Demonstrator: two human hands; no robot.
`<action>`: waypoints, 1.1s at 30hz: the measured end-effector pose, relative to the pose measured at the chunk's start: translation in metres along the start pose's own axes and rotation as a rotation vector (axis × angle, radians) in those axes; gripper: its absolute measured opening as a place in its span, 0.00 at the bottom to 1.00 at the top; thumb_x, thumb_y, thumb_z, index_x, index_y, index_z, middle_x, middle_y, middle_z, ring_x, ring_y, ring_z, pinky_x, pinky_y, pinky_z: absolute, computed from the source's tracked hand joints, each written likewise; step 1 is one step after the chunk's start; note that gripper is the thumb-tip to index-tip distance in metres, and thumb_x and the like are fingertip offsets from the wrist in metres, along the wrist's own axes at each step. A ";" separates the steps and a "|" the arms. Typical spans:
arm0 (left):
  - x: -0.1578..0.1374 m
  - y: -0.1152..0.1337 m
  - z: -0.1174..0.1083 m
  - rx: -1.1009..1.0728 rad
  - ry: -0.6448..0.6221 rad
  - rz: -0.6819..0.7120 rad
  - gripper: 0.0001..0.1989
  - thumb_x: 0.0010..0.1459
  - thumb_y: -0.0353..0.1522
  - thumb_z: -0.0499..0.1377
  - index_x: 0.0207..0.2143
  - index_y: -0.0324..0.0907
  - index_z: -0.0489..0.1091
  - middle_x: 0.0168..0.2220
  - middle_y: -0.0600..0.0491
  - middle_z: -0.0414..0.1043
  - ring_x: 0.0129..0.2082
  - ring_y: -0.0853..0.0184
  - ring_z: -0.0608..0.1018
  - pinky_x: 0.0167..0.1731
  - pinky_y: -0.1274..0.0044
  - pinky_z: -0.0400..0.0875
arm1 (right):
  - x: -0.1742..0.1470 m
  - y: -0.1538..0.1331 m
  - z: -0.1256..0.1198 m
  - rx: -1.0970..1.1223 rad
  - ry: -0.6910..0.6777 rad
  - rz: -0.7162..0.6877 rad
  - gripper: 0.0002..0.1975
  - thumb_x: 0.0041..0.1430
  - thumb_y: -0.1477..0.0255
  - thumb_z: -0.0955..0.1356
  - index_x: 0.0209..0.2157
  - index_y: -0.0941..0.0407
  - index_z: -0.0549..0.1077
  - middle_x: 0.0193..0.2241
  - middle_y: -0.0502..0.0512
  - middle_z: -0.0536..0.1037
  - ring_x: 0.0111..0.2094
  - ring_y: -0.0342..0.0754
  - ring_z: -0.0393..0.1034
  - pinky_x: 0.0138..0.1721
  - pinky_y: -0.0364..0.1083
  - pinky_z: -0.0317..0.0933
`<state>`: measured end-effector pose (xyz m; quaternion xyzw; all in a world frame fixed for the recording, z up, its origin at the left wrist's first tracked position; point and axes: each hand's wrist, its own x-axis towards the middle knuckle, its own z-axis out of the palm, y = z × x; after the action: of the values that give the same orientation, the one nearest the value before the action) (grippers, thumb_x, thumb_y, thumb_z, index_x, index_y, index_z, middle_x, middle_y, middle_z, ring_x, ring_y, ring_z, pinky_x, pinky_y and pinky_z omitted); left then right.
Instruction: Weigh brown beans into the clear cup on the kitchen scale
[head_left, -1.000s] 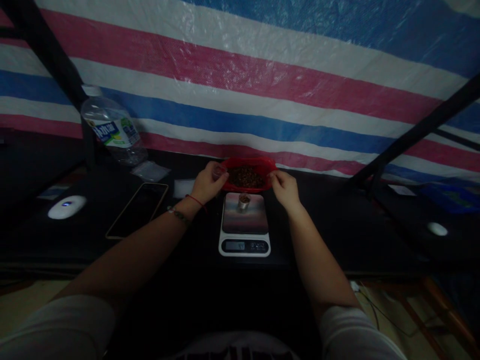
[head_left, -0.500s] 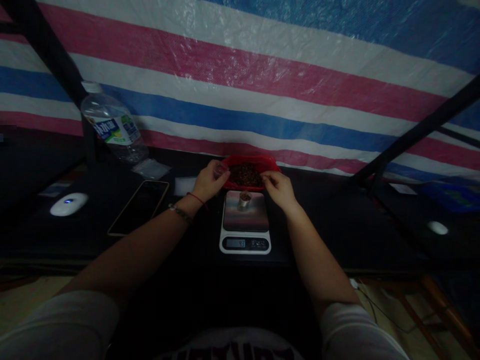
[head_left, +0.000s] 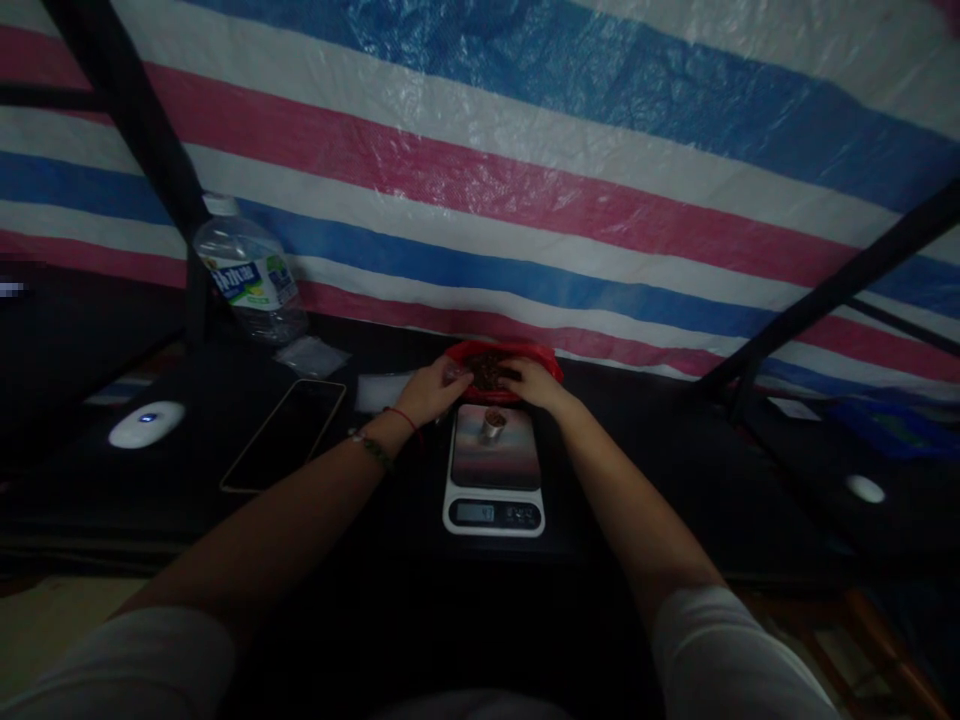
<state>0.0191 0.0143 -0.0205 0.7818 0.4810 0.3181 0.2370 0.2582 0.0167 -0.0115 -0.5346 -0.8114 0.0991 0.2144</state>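
A red bag (head_left: pixel 551 362) lies with its mouth open at the back of the black table, holding loose dark brown bits (head_left: pixel 489 370). My right hand (head_left: pixel 536 384) reaches over its right side, fingers curled into the bits. At the left rim, my left hand (head_left: pixel 435 388) is closed on a small clear plastic cup (head_left: pixel 453 373), partly covered by the fingers. Just in front of the bag stands a white kitchen scale (head_left: pixel 493 493) with a lit display. On its plate sits a small metal cup (head_left: pixel 493 430) with brown bits inside.
Left of my forearm lie a phone (head_left: pixel 285 435) and a white oval device (head_left: pixel 147 424). A large plastic bottle (head_left: pixel 251 275) leans behind clear plastic bags (head_left: pixel 311 356). Dark metal posts (head_left: pixel 810 295) stand before a striped sheet (head_left: pixel 525 160). Another white device (head_left: pixel 865 488) lies far right.
My right hand has moved left and deeper over the brown bits. My left hand keeps hold of the clear cup at the bag's rim. The whole view has shifted slightly.
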 end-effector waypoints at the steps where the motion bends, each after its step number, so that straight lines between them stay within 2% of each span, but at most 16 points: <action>1: 0.000 0.000 0.000 0.001 0.001 -0.003 0.22 0.56 0.49 0.51 0.43 0.43 0.69 0.37 0.50 0.76 0.36 0.61 0.78 0.34 0.75 0.69 | 0.003 0.001 0.000 -0.002 -0.004 -0.009 0.17 0.56 0.71 0.67 0.48 0.58 0.73 0.47 0.60 0.75 0.48 0.51 0.69 0.52 0.49 0.60; 6: 0.000 0.003 0.000 -0.034 0.014 -0.012 0.19 0.57 0.47 0.52 0.41 0.43 0.68 0.37 0.51 0.76 0.37 0.63 0.78 0.34 0.76 0.69 | 0.018 -0.006 -0.004 -0.059 -0.049 -0.024 0.22 0.52 0.68 0.71 0.50 0.56 0.72 0.48 0.60 0.74 0.48 0.53 0.68 0.52 0.50 0.60; 11: 0.000 0.002 -0.003 -0.091 0.049 0.008 0.19 0.56 0.47 0.53 0.39 0.42 0.68 0.35 0.49 0.76 0.35 0.61 0.78 0.34 0.74 0.70 | 0.034 -0.013 -0.006 -0.186 -0.143 -0.043 0.12 0.50 0.77 0.70 0.38 0.55 0.78 0.38 0.56 0.79 0.38 0.49 0.72 0.43 0.45 0.63; 15: 0.001 -0.001 -0.002 -0.074 0.060 0.018 0.18 0.56 0.47 0.53 0.38 0.42 0.68 0.34 0.49 0.76 0.34 0.61 0.78 0.34 0.73 0.70 | 0.036 -0.014 -0.005 -0.251 -0.166 -0.033 0.12 0.49 0.81 0.68 0.35 0.54 0.79 0.35 0.54 0.80 0.36 0.47 0.72 0.42 0.43 0.62; 20: 0.001 -0.002 -0.001 -0.085 0.047 0.025 0.18 0.56 0.47 0.53 0.38 0.42 0.68 0.32 0.50 0.76 0.33 0.62 0.78 0.32 0.73 0.70 | 0.015 -0.019 -0.020 -0.195 -0.060 -0.013 0.15 0.54 0.69 0.69 0.44 0.55 0.75 0.43 0.59 0.76 0.43 0.50 0.70 0.46 0.47 0.61; 22: 0.001 -0.002 -0.001 -0.098 0.054 0.030 0.17 0.56 0.46 0.53 0.37 0.42 0.68 0.33 0.50 0.76 0.33 0.62 0.78 0.33 0.74 0.70 | 0.002 -0.020 -0.029 -0.160 -0.066 0.010 0.18 0.53 0.65 0.70 0.45 0.56 0.74 0.44 0.60 0.75 0.43 0.50 0.70 0.44 0.47 0.62; 24: 0.001 -0.001 -0.001 -0.107 0.063 0.042 0.16 0.56 0.46 0.54 0.36 0.42 0.68 0.33 0.50 0.75 0.34 0.62 0.78 0.33 0.74 0.70 | -0.012 -0.019 -0.037 -0.154 -0.133 0.023 0.19 0.48 0.68 0.73 0.44 0.56 0.74 0.42 0.59 0.76 0.40 0.49 0.70 0.41 0.45 0.62; 26: 0.001 0.000 -0.001 -0.103 0.068 0.050 0.16 0.56 0.46 0.54 0.36 0.42 0.68 0.33 0.50 0.75 0.33 0.63 0.77 0.33 0.74 0.70 | -0.023 -0.019 -0.041 -0.168 -0.197 0.034 0.14 0.46 0.74 0.73 0.38 0.56 0.76 0.36 0.56 0.77 0.36 0.48 0.71 0.38 0.44 0.62; 29: 0.000 0.001 -0.002 -0.095 0.061 0.061 0.16 0.55 0.46 0.54 0.35 0.42 0.68 0.32 0.51 0.75 0.32 0.63 0.77 0.32 0.74 0.69 | -0.036 -0.019 -0.044 -0.163 -0.226 0.055 0.06 0.49 0.79 0.69 0.29 0.55 0.77 0.28 0.52 0.78 0.30 0.45 0.71 0.34 0.42 0.60; 33: -0.002 0.002 -0.004 -0.067 0.011 0.096 0.18 0.55 0.47 0.54 0.35 0.42 0.69 0.30 0.51 0.75 0.30 0.63 0.77 0.30 0.74 0.69 | -0.051 -0.024 -0.047 -0.086 -0.227 0.016 0.09 0.51 0.79 0.65 0.30 0.55 0.77 0.30 0.51 0.79 0.31 0.45 0.71 0.34 0.42 0.60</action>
<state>0.0167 0.0119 -0.0169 0.7939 0.4333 0.3494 0.2448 0.2769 -0.0429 0.0272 -0.5350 -0.8297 0.1258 0.0975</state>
